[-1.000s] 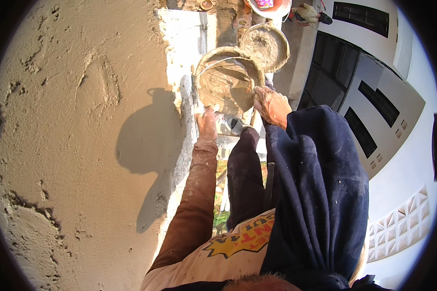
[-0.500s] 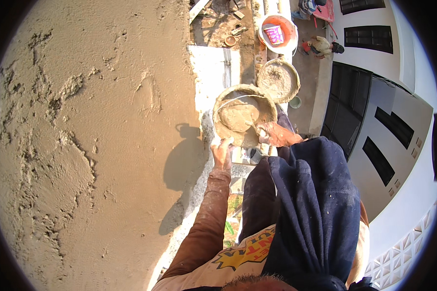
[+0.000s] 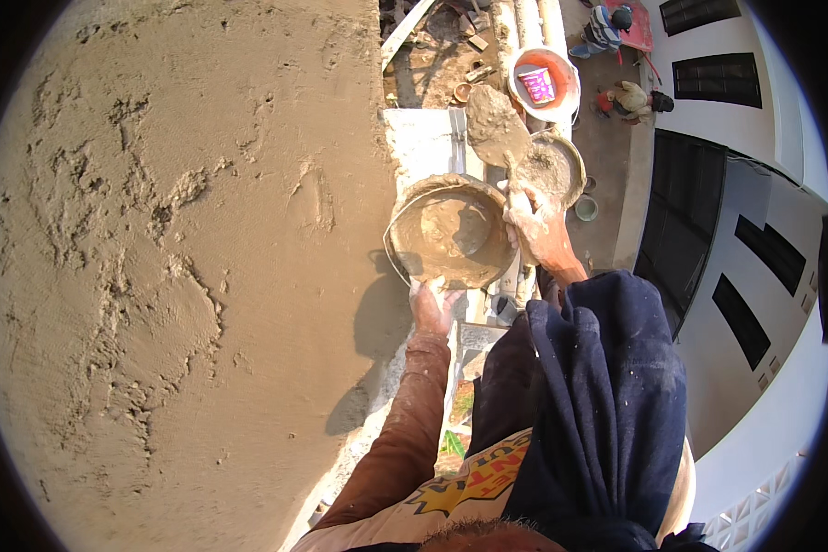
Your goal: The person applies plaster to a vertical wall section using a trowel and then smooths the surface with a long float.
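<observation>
My right hand (image 3: 536,221) is closed round the handle of a trowel that is heaped with wet grey-brown mortar (image 3: 493,124). The blade hangs beyond the far right rim of a mortar bucket (image 3: 398,241), partly over a second round container of mortar (image 3: 570,184). My left hand (image 3: 431,305) grips the near rim of the first bucket, thumb over the edge. Inside that bucket lies more mortar (image 3: 446,225), with a shadow across it. To the left rises a wall coated with wet plaster (image 3: 276,276).
An orange-and-white bucket (image 3: 561,106) with a pink packet (image 3: 538,86) stands farther off on the poles (image 3: 529,23). Two people (image 3: 630,99) are on the ground below, at the far right. A white building (image 3: 754,239) with dark windows lines the right side.
My right hand has lifted the trowel out of the bucket, away and to the right, with a load of mortar on it. My left hand stays at the bucket's rim.
</observation>
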`<state>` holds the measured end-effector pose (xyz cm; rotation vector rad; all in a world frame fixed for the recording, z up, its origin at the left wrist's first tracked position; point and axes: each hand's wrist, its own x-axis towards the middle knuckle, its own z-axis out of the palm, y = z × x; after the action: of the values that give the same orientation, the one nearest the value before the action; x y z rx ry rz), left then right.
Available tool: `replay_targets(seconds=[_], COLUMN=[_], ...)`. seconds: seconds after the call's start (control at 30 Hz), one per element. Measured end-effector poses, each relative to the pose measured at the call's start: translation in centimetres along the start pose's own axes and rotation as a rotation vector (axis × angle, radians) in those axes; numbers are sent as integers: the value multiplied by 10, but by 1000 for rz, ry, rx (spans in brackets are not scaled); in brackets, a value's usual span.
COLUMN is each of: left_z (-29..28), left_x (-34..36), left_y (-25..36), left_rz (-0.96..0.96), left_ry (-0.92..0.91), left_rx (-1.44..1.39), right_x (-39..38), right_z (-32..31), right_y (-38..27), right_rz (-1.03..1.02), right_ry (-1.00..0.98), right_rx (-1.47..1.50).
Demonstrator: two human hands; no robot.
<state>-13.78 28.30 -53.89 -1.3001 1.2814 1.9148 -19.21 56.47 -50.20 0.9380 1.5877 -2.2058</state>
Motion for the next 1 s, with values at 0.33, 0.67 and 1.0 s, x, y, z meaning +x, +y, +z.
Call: replay_targets(seconds=[0.33,0.67,1.0], left_z=[-42,-52,-47], left_x=[-7,-26,-31], left_y=[-34,-24,-32], left_rz=[-12,-55,1], left_ry=[-1,91,50], left_rx=[-5,79,368], right_x=[159,-28,-67], right_z=[181,-6,-17], right_y=[52,58,96], right_rz=[-426,-148,-97], right_ry=[239,-504,-480], right_rx=[109,-664,-1058])
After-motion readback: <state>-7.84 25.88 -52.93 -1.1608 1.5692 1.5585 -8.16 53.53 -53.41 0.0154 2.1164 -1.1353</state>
